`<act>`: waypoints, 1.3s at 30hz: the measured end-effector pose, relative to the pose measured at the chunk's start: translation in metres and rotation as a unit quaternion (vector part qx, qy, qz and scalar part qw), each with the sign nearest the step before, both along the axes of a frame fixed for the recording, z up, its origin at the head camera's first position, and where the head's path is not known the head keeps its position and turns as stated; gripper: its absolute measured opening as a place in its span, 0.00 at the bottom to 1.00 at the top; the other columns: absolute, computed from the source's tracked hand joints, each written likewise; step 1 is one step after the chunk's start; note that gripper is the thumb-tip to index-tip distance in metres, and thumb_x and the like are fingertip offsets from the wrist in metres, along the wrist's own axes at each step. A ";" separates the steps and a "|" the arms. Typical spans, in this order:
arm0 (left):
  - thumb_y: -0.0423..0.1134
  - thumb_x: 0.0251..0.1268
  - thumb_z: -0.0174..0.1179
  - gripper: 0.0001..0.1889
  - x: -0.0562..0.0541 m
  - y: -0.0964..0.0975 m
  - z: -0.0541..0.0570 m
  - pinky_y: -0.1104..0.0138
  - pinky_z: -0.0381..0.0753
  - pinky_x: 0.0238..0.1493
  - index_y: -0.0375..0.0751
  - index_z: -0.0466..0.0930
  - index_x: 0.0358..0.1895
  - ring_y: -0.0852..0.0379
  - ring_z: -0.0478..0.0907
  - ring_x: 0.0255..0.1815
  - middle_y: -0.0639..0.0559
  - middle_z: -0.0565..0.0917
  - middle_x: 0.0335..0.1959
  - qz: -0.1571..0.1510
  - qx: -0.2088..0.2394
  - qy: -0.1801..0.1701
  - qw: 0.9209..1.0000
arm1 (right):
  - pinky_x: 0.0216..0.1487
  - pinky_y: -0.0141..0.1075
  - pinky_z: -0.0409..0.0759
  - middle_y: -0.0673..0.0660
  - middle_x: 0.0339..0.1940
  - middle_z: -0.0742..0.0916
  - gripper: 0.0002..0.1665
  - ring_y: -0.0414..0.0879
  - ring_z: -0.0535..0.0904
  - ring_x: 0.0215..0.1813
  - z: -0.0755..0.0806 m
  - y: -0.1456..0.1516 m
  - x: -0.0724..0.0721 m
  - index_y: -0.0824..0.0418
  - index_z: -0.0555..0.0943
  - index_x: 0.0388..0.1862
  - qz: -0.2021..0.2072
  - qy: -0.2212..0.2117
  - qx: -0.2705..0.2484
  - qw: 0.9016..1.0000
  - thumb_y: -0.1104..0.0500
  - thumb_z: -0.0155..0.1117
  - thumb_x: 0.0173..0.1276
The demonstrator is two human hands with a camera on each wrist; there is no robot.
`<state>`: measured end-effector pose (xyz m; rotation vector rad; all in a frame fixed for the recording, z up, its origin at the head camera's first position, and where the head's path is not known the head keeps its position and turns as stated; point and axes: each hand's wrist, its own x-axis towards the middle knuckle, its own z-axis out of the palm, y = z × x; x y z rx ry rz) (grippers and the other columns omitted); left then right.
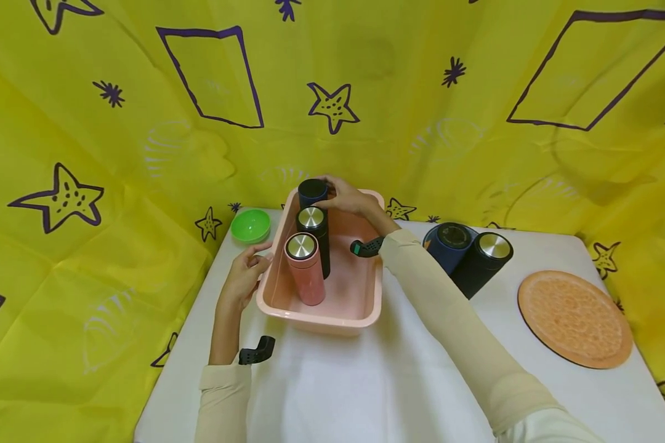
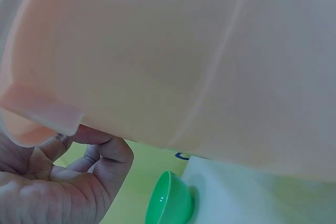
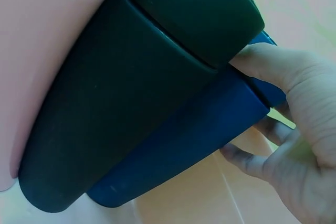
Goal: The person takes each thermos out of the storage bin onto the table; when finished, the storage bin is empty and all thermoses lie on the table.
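Note:
A pink plastic basin (image 1: pixel 338 321) stands on the white table with three flasks upright inside, lined up along its left side. Nearest is a pink flask (image 1: pixel 310 282) with a silver-topped lid; behind it stands a black flask (image 1: pixel 321 240), also silver-topped. At the back is a dark blue flask (image 1: pixel 313 192). My right hand (image 1: pixel 348 199) holds this blue flask near its top, thumb on one side and fingers on the other, as the right wrist view shows. With curled fingers my left hand (image 1: pixel 242 277) grips the basin's left rim (image 2: pixel 42 116).
A green bowl (image 1: pixel 250 226) sits left of the basin at the back. To the right stand another dark blue flask (image 1: pixel 450 246) and another black flask (image 1: pixel 483 261), side by side. A round orange-brown mat (image 1: pixel 575 320) lies farther right. Yellow patterned cloth (image 1: pixel 399 92) hangs around the table.

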<state>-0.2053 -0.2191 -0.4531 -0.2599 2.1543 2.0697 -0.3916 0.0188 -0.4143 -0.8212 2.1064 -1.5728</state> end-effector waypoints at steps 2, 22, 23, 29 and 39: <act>0.36 0.75 0.52 0.22 0.001 0.000 0.001 0.67 0.85 0.40 0.40 0.67 0.69 0.62 0.80 0.38 0.54 0.77 0.35 -0.001 -0.004 -0.002 1.000 | 0.70 0.44 0.69 0.67 0.66 0.75 0.38 0.56 0.69 0.70 -0.001 0.002 0.001 0.68 0.62 0.71 -0.014 -0.003 -0.003 1.000 0.68 0.66 0.65; 0.37 0.75 0.51 0.23 0.003 0.001 0.007 0.66 0.85 0.42 0.41 0.66 0.70 0.61 0.80 0.40 0.53 0.78 0.38 -0.008 -0.025 -0.008 1.000 | 0.70 0.44 0.69 0.61 0.63 0.78 0.39 0.52 0.72 0.67 0.007 0.013 0.016 0.61 0.66 0.70 -0.118 0.024 -0.041 0.992 0.58 0.71 0.63; 0.37 0.75 0.51 0.23 0.003 0.001 0.007 0.66 0.85 0.42 0.41 0.66 0.70 0.61 0.80 0.40 0.53 0.78 0.38 -0.008 -0.025 -0.008 1.000 | 0.69 0.44 0.70 0.61 0.63 0.78 0.38 0.52 0.73 0.66 0.010 0.013 0.017 0.61 0.67 0.69 -0.123 0.035 -0.041 0.991 0.57 0.71 0.63; 0.37 0.75 0.52 0.23 0.004 0.001 0.006 0.67 0.84 0.42 0.39 0.65 0.70 0.62 0.79 0.40 0.54 0.78 0.37 -0.010 -0.015 -0.002 1.000 | 0.66 0.46 0.71 0.60 0.62 0.77 0.36 0.54 0.72 0.66 0.028 0.015 0.023 0.60 0.69 0.67 -0.157 0.093 -0.041 0.982 0.57 0.71 0.62; 0.36 0.76 0.50 0.23 0.004 0.001 0.006 0.68 0.84 0.41 0.38 0.64 0.71 0.63 0.79 0.38 0.56 0.78 0.35 -0.018 -0.018 0.003 1.000 | 0.68 0.47 0.69 0.61 0.62 0.78 0.36 0.52 0.73 0.63 0.061 0.025 0.036 0.62 0.67 0.69 -0.174 0.136 -0.096 0.971 0.59 0.69 0.63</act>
